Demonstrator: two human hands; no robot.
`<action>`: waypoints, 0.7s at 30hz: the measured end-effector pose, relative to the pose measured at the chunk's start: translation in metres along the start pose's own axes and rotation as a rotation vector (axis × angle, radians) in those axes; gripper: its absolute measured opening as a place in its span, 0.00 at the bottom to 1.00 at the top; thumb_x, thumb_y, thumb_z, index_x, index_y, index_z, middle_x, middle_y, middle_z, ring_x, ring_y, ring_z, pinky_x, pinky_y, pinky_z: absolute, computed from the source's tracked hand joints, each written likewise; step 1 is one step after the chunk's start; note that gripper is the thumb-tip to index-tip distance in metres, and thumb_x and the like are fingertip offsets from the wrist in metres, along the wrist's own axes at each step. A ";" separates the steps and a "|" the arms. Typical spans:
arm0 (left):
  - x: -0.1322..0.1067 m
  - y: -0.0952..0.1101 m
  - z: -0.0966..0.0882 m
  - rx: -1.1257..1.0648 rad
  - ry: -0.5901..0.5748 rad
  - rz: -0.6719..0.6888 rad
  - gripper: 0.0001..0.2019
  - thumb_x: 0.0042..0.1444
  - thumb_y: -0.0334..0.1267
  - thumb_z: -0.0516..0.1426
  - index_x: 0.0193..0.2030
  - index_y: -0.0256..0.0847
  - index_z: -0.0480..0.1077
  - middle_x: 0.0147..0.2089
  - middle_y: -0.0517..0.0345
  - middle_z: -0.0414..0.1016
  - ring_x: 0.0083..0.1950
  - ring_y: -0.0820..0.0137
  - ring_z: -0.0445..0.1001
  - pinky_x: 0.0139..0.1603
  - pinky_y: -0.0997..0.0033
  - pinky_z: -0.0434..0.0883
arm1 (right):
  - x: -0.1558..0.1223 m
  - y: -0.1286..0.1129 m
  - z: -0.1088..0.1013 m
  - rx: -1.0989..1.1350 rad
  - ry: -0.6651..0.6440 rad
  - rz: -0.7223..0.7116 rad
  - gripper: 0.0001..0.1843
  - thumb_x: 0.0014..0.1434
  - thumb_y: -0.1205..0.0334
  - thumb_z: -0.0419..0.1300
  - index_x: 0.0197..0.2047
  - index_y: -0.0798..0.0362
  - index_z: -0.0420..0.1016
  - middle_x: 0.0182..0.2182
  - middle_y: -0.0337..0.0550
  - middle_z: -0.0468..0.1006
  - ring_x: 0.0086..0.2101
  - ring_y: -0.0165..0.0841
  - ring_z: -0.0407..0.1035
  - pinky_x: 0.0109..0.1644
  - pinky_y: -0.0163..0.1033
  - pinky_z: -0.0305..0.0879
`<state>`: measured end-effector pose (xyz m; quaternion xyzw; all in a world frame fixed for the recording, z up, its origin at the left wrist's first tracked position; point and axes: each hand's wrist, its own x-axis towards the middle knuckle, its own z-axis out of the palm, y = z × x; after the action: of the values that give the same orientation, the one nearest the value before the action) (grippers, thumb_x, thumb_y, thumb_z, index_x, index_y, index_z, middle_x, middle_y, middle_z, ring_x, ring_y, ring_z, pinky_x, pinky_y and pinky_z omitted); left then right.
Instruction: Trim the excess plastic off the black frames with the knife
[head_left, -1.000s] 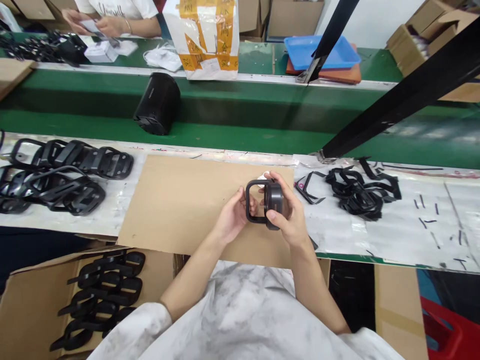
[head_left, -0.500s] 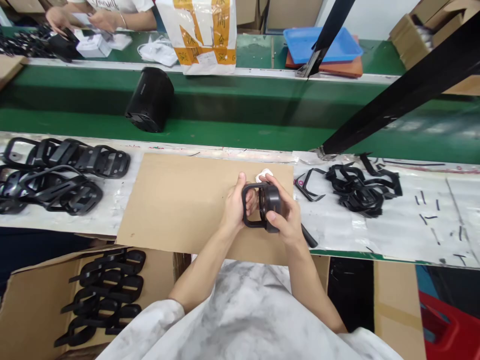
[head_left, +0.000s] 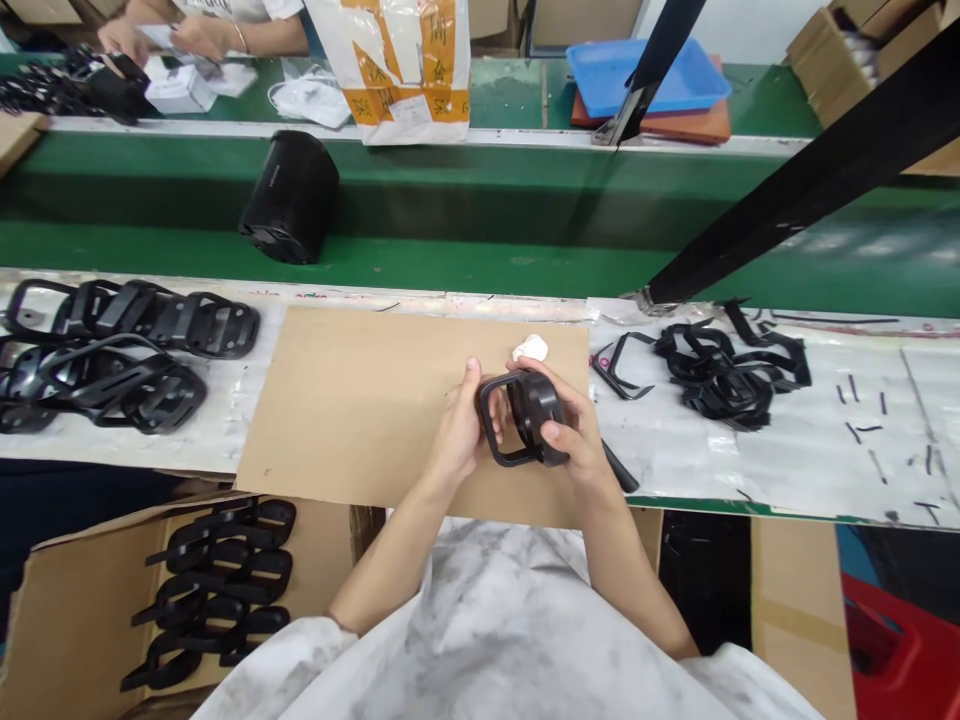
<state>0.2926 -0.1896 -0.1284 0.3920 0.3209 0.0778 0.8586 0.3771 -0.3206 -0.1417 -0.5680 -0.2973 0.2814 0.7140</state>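
Above the cardboard sheet [head_left: 337,400], both my hands hold a black plastic bracket [head_left: 541,415] with an open, squared loop on its left side. My right hand [head_left: 581,430] grips the thick end, its thumb across the front and its fingers over the top. My left hand [head_left: 459,425] is at the loop, thumb pointing up; its curled fingertips show through the opening, and part of its grip is hidden. A crumpled white wad [head_left: 531,348] lies just beyond the bracket. Near my right wrist, a dark rod-like handle [head_left: 619,468] pokes out, partly covered.
Similar black brackets [head_left: 217,325] lie to the left, and more fill a carton [head_left: 82,610] below. Thin black strips [head_left: 724,385] are heaped at right. A black cylinder [head_left: 292,195] rests on the green channel. A slanted black post [head_left: 787,190] rises at right. Someone works opposite.
The bracket has turned slightly in my hands, so its loop now tilts. My left hand has shifted a little to the left, and the white wad is less covered.
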 end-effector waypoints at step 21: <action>0.082 0.016 -0.036 0.303 0.101 0.568 0.30 0.55 0.62 0.64 0.23 0.42 0.57 0.23 0.66 0.51 0.25 0.76 0.51 0.26 0.73 0.53 | -0.023 0.007 -0.053 -0.855 0.146 0.288 0.15 0.68 0.51 0.56 0.47 0.52 0.75 0.34 0.45 0.78 0.31 0.38 0.73 0.39 0.44 0.72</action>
<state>0.3369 -0.1245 -0.1748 0.5850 0.2487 0.2849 0.7175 0.4003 -0.3704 -0.1600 -0.8657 -0.2537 0.1891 0.3880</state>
